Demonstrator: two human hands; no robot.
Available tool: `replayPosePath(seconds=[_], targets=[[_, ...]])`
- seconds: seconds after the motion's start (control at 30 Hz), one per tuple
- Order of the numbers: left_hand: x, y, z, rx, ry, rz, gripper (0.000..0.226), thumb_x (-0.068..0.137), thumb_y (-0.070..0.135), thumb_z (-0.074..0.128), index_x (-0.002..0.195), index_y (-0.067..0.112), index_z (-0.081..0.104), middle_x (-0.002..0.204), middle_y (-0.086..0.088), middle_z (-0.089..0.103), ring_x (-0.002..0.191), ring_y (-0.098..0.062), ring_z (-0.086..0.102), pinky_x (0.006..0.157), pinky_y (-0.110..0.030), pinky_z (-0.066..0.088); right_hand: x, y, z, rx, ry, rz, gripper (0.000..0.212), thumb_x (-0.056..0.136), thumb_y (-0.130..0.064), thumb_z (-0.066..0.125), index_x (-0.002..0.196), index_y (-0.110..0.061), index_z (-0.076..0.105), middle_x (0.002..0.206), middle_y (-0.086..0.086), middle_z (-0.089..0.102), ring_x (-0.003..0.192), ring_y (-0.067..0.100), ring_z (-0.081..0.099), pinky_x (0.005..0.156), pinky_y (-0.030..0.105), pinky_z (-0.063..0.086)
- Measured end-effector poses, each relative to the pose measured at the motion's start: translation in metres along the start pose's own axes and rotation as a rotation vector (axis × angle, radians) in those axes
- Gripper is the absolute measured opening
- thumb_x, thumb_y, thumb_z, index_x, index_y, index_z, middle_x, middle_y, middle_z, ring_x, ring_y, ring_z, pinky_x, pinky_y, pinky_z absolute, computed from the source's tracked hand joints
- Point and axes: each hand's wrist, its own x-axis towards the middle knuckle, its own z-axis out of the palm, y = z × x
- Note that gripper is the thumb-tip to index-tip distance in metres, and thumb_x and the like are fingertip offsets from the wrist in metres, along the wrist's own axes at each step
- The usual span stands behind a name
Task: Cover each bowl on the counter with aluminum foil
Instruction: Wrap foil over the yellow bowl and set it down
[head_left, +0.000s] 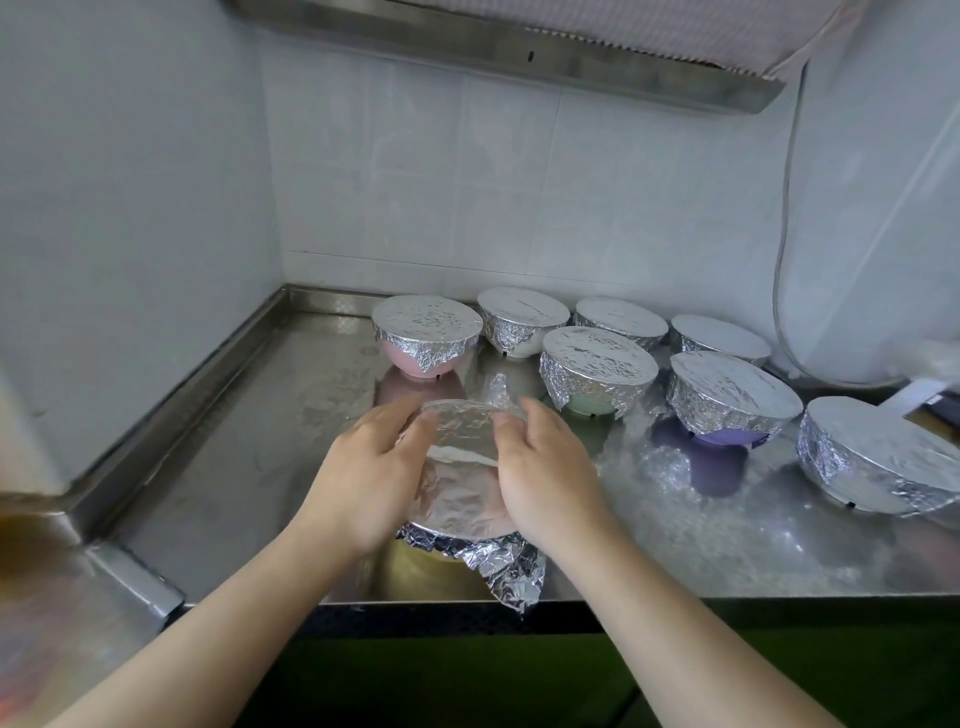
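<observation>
A yellow bowl (415, 566) stands near the front edge of the steel counter (234, 467). A sheet of aluminum foil (460, 467) lies over its top, with a crumpled corner hanging down at the front right. My left hand (363, 467) rests on the foil's left side and my right hand (545, 467) on its right side, fingers curved over the rim and pressing the foil down. Behind stand several foil-covered bowls, among them a pink one (426, 338), a green one (597, 371) and a purple one (732, 400).
White tiled walls close off the left and the back. A range hood (519, 47) hangs overhead, and a cable (784, 234) runs down the right wall. A foil-covered bowl (878, 457) stands at the far right. Bare steel lies left of the bowls.
</observation>
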Motion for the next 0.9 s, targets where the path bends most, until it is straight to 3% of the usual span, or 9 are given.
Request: replayPosePath(seconds=[0.13, 0.27, 0.4, 0.53, 0.6, 0.67, 0.77, 0.83, 0.9], targets=[[-0.005, 0.003, 0.000, -0.076, 0.032, -0.038, 0.024, 0.106, 0.037, 0.049, 0.085, 0.041, 0.060, 0.075, 0.012, 0.067, 0.078, -0.005, 0.061, 0.085, -0.025, 0.049, -0.012, -0.007, 0.012, -0.050, 0.072, 0.040, 0.068, 0.112, -0.046, 0.034, 0.167, -0.008, 0.021, 0.172, 0.008, 0.027, 0.158, 0.019, 0.022, 0.127, 0.034, 0.016], [-0.009, 0.009, 0.002, -0.133, 0.063, -0.092, 0.029, 0.106, 0.036, 0.046, 0.080, 0.042, 0.057, 0.072, 0.026, 0.066, 0.076, -0.004, 0.061, 0.084, -0.031, 0.049, -0.009, -0.005, 0.010, 0.038, 0.049, 0.099, 0.061, 0.112, -0.043, 0.039, 0.162, -0.008, 0.033, 0.166, 0.009, 0.039, 0.152, 0.022, 0.033, 0.120, 0.032, 0.024], [-0.016, 0.017, 0.004, -0.194, 0.082, -0.114, 0.048, 0.106, 0.036, 0.045, 0.065, 0.056, 0.058, 0.066, 0.004, 0.066, 0.073, -0.019, 0.059, 0.081, -0.041, 0.049, -0.009, -0.005, 0.005, 0.007, -0.010, 0.099, 0.051, 0.114, -0.037, 0.037, 0.155, -0.008, 0.043, 0.158, 0.010, 0.047, 0.146, 0.025, 0.038, 0.111, 0.032, 0.029], [-0.016, 0.014, 0.006, -0.197, 0.105, -0.121, 0.048, 0.106, 0.033, 0.043, 0.068, 0.058, 0.059, 0.056, 0.005, 0.060, 0.069, -0.018, 0.057, 0.078, -0.043, 0.050, -0.008, -0.003, 0.006, -0.072, -0.010, 0.080, 0.055, 0.113, -0.037, 0.029, 0.156, -0.005, 0.041, 0.159, 0.016, 0.043, 0.151, 0.027, 0.035, 0.109, 0.031, 0.029], [-0.017, 0.012, 0.006, -0.193, 0.099, -0.114, 0.049, 0.106, 0.032, 0.042, 0.068, 0.059, 0.058, 0.056, 0.005, 0.060, 0.068, -0.018, 0.056, 0.077, -0.044, 0.048, -0.010, -0.006, 0.005, 0.001, -0.017, 0.079, 0.061, 0.112, -0.043, 0.035, 0.163, -0.007, 0.033, 0.166, 0.009, 0.038, 0.154, 0.022, 0.031, 0.118, 0.030, 0.026], [-0.015, 0.014, 0.005, -0.181, 0.106, -0.116, 0.045, 0.106, 0.032, 0.044, 0.074, 0.058, 0.062, 0.058, 0.010, 0.064, 0.066, -0.010, 0.058, 0.074, -0.037, 0.046, -0.009, -0.005, 0.002, 0.049, -0.033, 0.061, 0.058, 0.112, -0.043, 0.040, 0.160, -0.009, 0.039, 0.161, 0.008, 0.045, 0.149, 0.020, 0.038, 0.112, 0.030, 0.031], [-0.010, 0.014, 0.001, -0.095, 0.095, -0.107, 0.018, 0.105, 0.038, 0.048, 0.098, 0.040, 0.064, 0.073, 0.025, 0.069, 0.079, 0.004, 0.062, 0.075, -0.025, 0.046, -0.006, -0.002, -0.002, 0.066, -0.039, 0.060, 0.049, 0.110, -0.043, 0.043, 0.144, -0.009, 0.053, 0.145, 0.011, 0.058, 0.136, 0.026, 0.051, 0.094, 0.031, 0.034], [-0.006, 0.009, -0.002, -0.022, 0.085, -0.066, 0.021, 0.103, 0.041, 0.050, 0.117, 0.034, 0.063, 0.099, 0.015, 0.072, 0.099, -0.007, 0.063, 0.084, -0.033, 0.046, -0.005, 0.003, -0.003, 0.057, -0.027, 0.033, 0.052, 0.110, -0.044, 0.044, 0.153, -0.014, 0.047, 0.154, 0.006, 0.051, 0.145, 0.025, 0.046, 0.109, 0.035, 0.037], [-0.004, 0.006, -0.005, 0.062, 0.047, 0.048, 0.033, 0.103, 0.037, 0.050, 0.135, 0.035, 0.058, 0.131, 0.016, 0.060, 0.121, -0.008, 0.055, 0.100, -0.032, 0.042, -0.009, 0.004, -0.002, 0.028, 0.018, -0.003, 0.057, 0.110, -0.036, 0.044, 0.163, -0.017, 0.035, 0.165, -0.001, 0.037, 0.152, 0.017, 0.033, 0.119, 0.028, 0.026]])
